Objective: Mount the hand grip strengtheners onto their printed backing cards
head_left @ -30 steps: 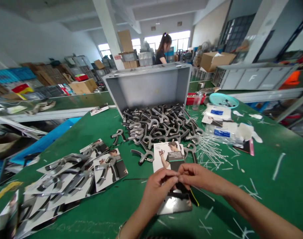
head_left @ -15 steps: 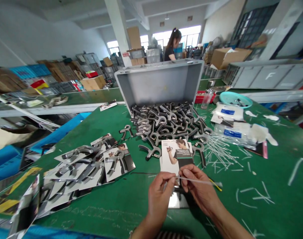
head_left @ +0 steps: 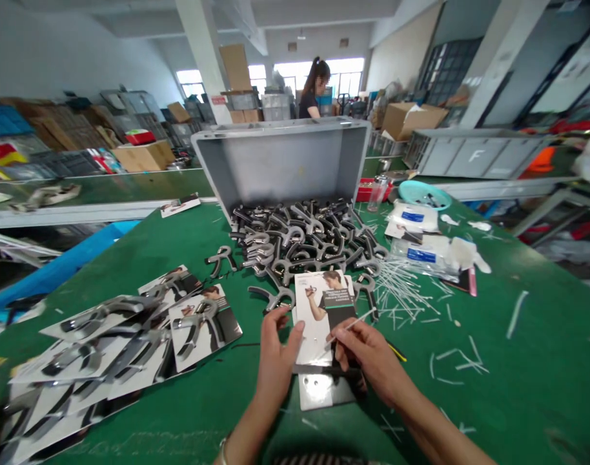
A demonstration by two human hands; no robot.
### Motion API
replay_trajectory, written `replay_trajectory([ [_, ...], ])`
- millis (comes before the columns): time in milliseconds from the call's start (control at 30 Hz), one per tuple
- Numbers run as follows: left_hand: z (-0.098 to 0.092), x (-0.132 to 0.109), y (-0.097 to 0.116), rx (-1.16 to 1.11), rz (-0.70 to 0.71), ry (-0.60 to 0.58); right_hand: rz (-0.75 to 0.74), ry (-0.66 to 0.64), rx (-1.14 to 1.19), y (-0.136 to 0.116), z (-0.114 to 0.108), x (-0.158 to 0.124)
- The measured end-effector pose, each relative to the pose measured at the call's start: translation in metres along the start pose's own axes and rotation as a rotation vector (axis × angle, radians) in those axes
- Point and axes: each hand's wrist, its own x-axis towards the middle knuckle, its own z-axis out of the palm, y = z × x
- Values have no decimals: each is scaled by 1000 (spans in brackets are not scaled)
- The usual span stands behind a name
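Observation:
My right hand [head_left: 367, 355] pinches a thin white cable tie [head_left: 361, 318], slanted over the front of a printed card [head_left: 308, 342]. Thumb and fingers apart, my left hand [head_left: 275, 355] is at the card's left edge, with nothing visible in it. Whether the thumb presses on the card I cannot tell. Beneath the card's lower end are a dark bar and a shiny white piece [head_left: 319, 395]. Just behind the card lies a heap of grey and black hand grip strengtheners [head_left: 305, 239]. Loose white cable ties [head_left: 404, 287] are spread to the right.
Cards with hand grips on them [head_left: 106, 349] are piled at left. A grey crate [head_left: 280, 161] lies tipped behind the heap. Plastic packs [head_left: 423, 255], a turquoise tray [head_left: 423, 187] and cut tie ends are on the right. A person [head_left: 314, 90] is beyond the crate.
My left hand has let go of the cable tie and moved left to the card's edge. My right hand keeps the tie, now tilted over the card. The view has turned right.

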Motion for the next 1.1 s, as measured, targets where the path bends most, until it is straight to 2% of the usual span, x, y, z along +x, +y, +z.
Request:
replay_trajectory([
  [33,2,8,-8,30,-50,1,3,-20,-13,-1,-2,0],
  [100,6,22,-22,36,-119,-75,9,-43,2,-1,-6,0],
  [167,7,30,-30,12,-132,-164,19,-52,23,1,-7,0],
  [233,5,34,-32,2,-125,-188,29,-52,26,3,-8,-1],
  [333,-6,33,-24,0,-132,-103,30,-46,19,6,-11,-1],
  [400,-16,27,-13,-111,-192,-59,21,-48,26,7,-14,-3],
  [500,-32,14,5,-395,-341,-110,-8,-30,19,2,-20,-4],
  [600,-49,0,12,-508,-417,-124,-42,25,-32,-7,-20,1],
  [700,-63,-11,4,-519,-454,-74,-112,33,-93,-12,-8,16],
  [933,-75,-22,-18,-560,-438,-68,-320,-140,-387,5,44,61],
  [1000,-76,-21,-21,-576,-444,-63,-333,-158,-442,8,49,66],
  [1100,-75,-19,-30,-617,-459,15,-335,-162,-470,8,49,66],
])
